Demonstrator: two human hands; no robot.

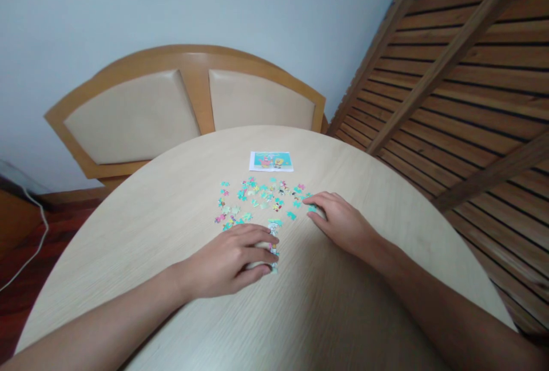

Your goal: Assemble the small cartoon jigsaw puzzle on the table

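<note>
On the table lies a narrow strip of joined jigsaw pieces, with a pale cartoon figure on it. My left hand rests over the strip's left side, fingers spread, fingertips on the pieces; part of the strip is hidden beneath. My right hand is at the right edge of the scattered jigsaw pieces. Its thumb and forefinger are apart, close to a few turquoise pieces, and nothing shows gripped between them. The loose pieces are turquoise, pink and yellow.
Behind the pieces lies a picture sheet with cartoon characters on turquoise. The round wooden table meets a bench with padded backrests at the far side. A slatted wooden screen stands at right; a white cable hangs at left.
</note>
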